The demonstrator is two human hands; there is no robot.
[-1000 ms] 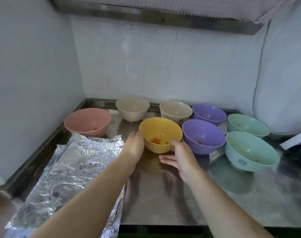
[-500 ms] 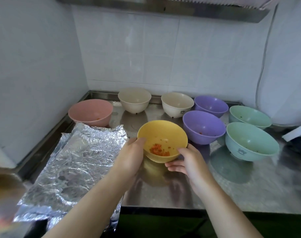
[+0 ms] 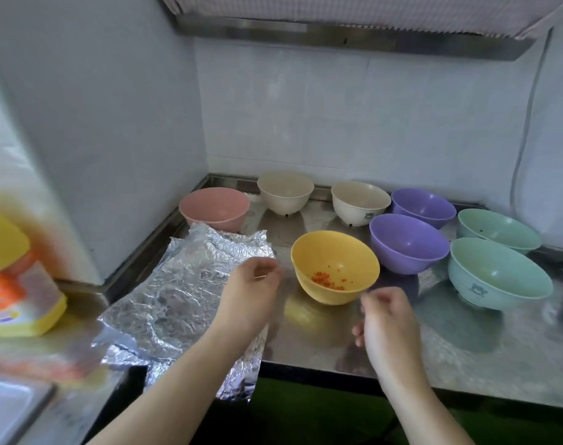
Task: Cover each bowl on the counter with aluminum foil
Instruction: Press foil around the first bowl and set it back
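Head view: yellow bowl (image 3: 335,266), orange bits inside, on the steel counter (image 3: 321,332), near centre, uncovered. Crumpled aluminum foil (image 3: 183,297) lies flat to its left, near edge overhanging the counter. My left hand (image 3: 251,292) hovers over the foil's right edge, fingers loosely curled, holding nothing. My right hand (image 3: 387,326) hangs just near of the bowl, loosely curled, empty. Far: pink bowl (image 3: 214,208), two cream bowls (image 3: 360,202). Right: two purple bowls (image 3: 408,242), two green bowls (image 3: 498,273).

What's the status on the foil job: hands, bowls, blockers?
Left hand over foil sheet, loosely curled, empty. Right hand empty beside yellow bowl. All eight bowls uncovered. Nothing blocking.
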